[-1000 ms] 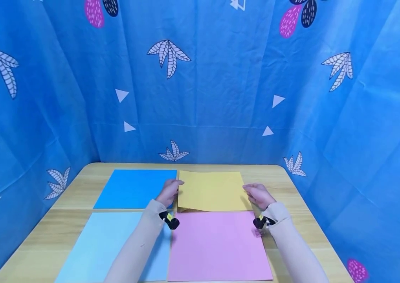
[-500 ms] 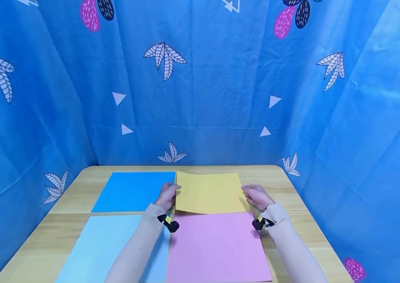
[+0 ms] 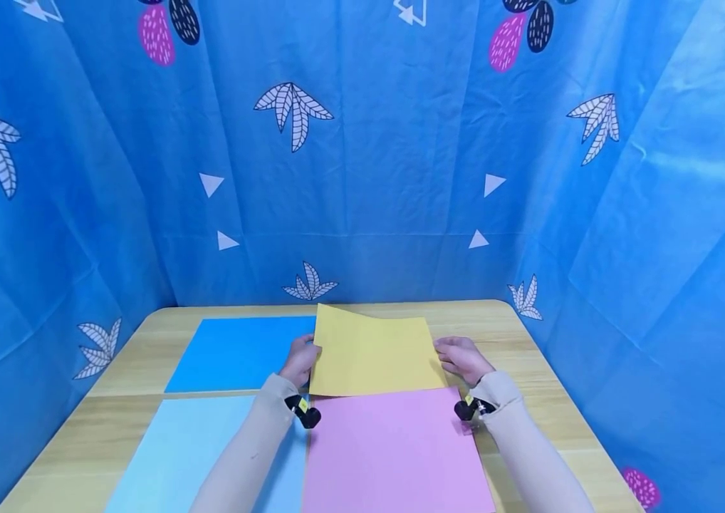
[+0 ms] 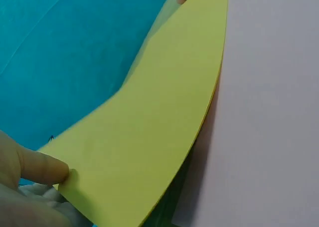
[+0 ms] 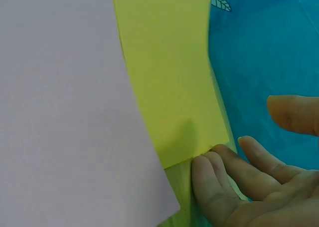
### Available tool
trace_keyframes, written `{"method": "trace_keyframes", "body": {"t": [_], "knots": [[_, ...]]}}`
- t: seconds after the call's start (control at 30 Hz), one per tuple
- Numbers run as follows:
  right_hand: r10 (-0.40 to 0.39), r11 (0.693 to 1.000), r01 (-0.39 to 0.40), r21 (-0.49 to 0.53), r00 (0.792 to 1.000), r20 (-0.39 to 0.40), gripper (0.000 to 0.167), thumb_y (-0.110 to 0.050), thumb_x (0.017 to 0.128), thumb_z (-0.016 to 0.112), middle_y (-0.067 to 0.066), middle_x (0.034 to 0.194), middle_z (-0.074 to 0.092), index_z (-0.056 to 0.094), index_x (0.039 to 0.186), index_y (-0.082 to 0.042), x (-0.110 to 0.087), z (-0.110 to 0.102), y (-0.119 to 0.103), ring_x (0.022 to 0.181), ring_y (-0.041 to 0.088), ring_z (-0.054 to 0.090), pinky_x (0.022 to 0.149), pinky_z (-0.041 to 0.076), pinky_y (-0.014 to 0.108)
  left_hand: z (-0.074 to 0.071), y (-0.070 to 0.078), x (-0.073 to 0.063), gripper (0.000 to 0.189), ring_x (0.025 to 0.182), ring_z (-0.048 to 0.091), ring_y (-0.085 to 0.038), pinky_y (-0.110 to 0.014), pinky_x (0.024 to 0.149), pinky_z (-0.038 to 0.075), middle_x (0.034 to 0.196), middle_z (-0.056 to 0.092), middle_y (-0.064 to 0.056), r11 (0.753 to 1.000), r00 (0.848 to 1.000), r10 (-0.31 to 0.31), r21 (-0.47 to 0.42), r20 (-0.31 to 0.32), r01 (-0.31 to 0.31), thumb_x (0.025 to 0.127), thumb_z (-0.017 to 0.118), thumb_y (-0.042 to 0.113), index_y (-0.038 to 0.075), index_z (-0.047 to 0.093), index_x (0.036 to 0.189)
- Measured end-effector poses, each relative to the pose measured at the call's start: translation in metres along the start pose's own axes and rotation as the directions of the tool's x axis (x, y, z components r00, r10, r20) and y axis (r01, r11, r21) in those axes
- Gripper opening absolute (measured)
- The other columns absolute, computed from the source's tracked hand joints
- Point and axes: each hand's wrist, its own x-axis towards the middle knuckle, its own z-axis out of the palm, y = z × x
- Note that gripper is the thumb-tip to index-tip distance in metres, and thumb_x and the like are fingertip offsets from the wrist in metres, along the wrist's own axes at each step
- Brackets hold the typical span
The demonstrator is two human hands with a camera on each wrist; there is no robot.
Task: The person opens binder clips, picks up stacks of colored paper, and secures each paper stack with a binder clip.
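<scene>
A yellow sheet of paper (image 3: 372, 356) lies at the back of the table, its left side raised and curved. My left hand (image 3: 301, 360) pinches its left edge; in the left wrist view the thumb (image 4: 47, 167) presses on top and the other fingers are beneath. At the right edge is my right hand (image 3: 463, 358). In the right wrist view its fingertips (image 5: 202, 167) touch the edge of the yellow paper, while the thumb (image 5: 291, 114) stands apart from it. Just in front lies a pink sheet of paper (image 3: 394, 456), flat, its back edge close to the yellow one.
A blue sheet (image 3: 241, 353) lies left of the yellow paper, with a light blue sheet (image 3: 189, 442) in front of it, partly under the left sleeve. The wooden table (image 3: 74, 434) is walled by a blue patterned curtain (image 3: 388, 157) at the back and both sides.
The left side of the yellow paper has risen with the left hand and its back left corner now stands higher. The right hand has hardly moved. The head view has shifted slightly.
</scene>
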Motion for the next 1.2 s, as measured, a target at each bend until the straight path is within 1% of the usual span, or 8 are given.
{"method": "trace_keyframes", "body": {"t": [0.2, 0.33, 0.47, 0.6, 0.77, 0.97, 1.07, 1.2], "knots": [[-0.057, 0.998, 0.057, -0.018, 0.998, -0.007, 0.06, -0.003, 0.104, 0.047, 0.037, 0.158, 0.034, 0.023, 0.157, 0.013, 0.009, -0.001, 0.003, 0.148, 0.048, 0.038, 0.12, 0.041, 0.055, 0.001, 0.001, -0.002, 0.054, 0.128, 0.057, -0.038, -0.052, 0.105, 0.051, 0.151, 0.048, -0.026, 0.998, 0.998, 0.065, 0.02, 0.0, -0.065, 0.107, 0.04, 0.006, 0.005, 0.03, 0.16], [-0.078, 0.997, 0.077, -0.007, 0.996, -0.043, 0.062, -0.004, 0.105, 0.05, 0.035, 0.155, 0.04, 0.023, 0.158, 0.011, 0.015, -0.004, 0.002, 0.134, 0.044, 0.055, 0.113, 0.05, 0.049, 0.0, 0.005, -0.002, 0.05, 0.128, 0.059, -0.037, -0.052, 0.109, 0.049, 0.152, 0.05, -0.025, 0.993, 0.993, 0.121, 0.009, 0.001, -0.121, 0.109, 0.04, 0.01, 0.007, 0.033, 0.158], [-0.11, 0.992, 0.117, 0.043, 0.985, -0.133, 0.054, -0.003, 0.103, 0.057, 0.022, 0.126, 0.067, 0.039, 0.152, 0.01, 0.017, -0.007, -0.002, 0.093, 0.021, 0.07, 0.087, 0.061, 0.033, -0.004, 0.008, 0.0, 0.043, 0.111, 0.067, -0.028, -0.039, 0.095, 0.055, 0.142, 0.058, -0.024, 0.982, 0.982, 0.188, -0.029, -0.005, -0.188, 0.11, 0.041, 0.012, 0.006, 0.04, 0.153], [-0.188, 0.977, 0.202, 0.063, 0.965, -0.181, 0.045, -0.005, 0.102, 0.061, -0.001, 0.095, 0.071, 0.051, 0.142, 0.012, 0.017, -0.011, -0.012, 0.078, 0.007, 0.066, 0.079, 0.062, 0.029, -0.01, 0.012, 0.001, 0.036, 0.095, 0.069, -0.021, -0.032, 0.082, 0.056, 0.13, 0.064, -0.023, 0.966, 0.97, 0.242, -0.097, 0.005, -0.24, 0.111, 0.043, 0.013, 0.006, 0.047, 0.146], [-0.356, 0.934, 0.355, -0.047, 0.905, -0.233, 0.033, -0.005, 0.101, 0.064, 0.01, 0.1, 0.075, 0.062, 0.128, 0.014, 0.011, -0.012, -0.025, 0.077, 0.003, 0.069, 0.081, 0.064, 0.028, -0.013, 0.017, 0.0, 0.033, 0.085, 0.067, -0.016, -0.029, 0.076, 0.054, 0.114, 0.069, -0.014, 0.945, 0.949, 0.315, -0.095, -0.005, -0.314, 0.112, 0.045, 0.016, 0.006, 0.05, 0.142], [-0.511, 0.859, 0.488, -0.154, 0.81, -0.287, 0.026, -0.002, 0.101, 0.063, 0.034, 0.112, 0.071, 0.066, 0.119, 0.017, 0.003, -0.011, -0.029, 0.081, 0.007, 0.073, 0.078, 0.063, 0.023, -0.013, 0.018, 0.001, 0.032, 0.068, 0.045, -0.018, -0.025, 0.062, 0.039, 0.084, 0.054, -0.003, 0.897, 0.896, 0.442, -0.01, -0.029, -0.443, 0.111, 0.047, 0.014, 0.003, 0.052, 0.14], [-0.535, 0.845, 0.491, -0.213, 0.794, -0.29, 0.026, -0.003, 0.101, 0.063, 0.035, 0.111, 0.072, 0.067, 0.118, 0.016, 0.001, -0.01, -0.025, 0.083, 0.016, 0.077, 0.078, 0.064, 0.025, -0.013, 0.015, 0.002, 0.031, 0.073, 0.049, -0.022, -0.025, 0.064, 0.041, 0.09, 0.058, -0.007, 0.882, 0.882, 0.471, 0.036, -0.028, -0.47, 0.111, 0.047, 0.014, 0.004, 0.053, 0.139], [-0.544, 0.838, 0.491, -0.238, 0.789, -0.287, 0.025, -0.003, 0.101, 0.063, 0.035, 0.112, 0.072, 0.067, 0.119, 0.015, 0.0, -0.01, -0.02, 0.089, 0.029, 0.078, 0.081, 0.064, 0.03, -0.014, 0.01, 0.003, 0.031, 0.085, 0.055, -0.027, -0.026, 0.068, 0.044, 0.104, 0.063, -0.017, 0.878, 0.881, 0.473, 0.09, -0.006, -0.47, 0.111, 0.046, 0.017, 0.005, 0.054, 0.14]]}}
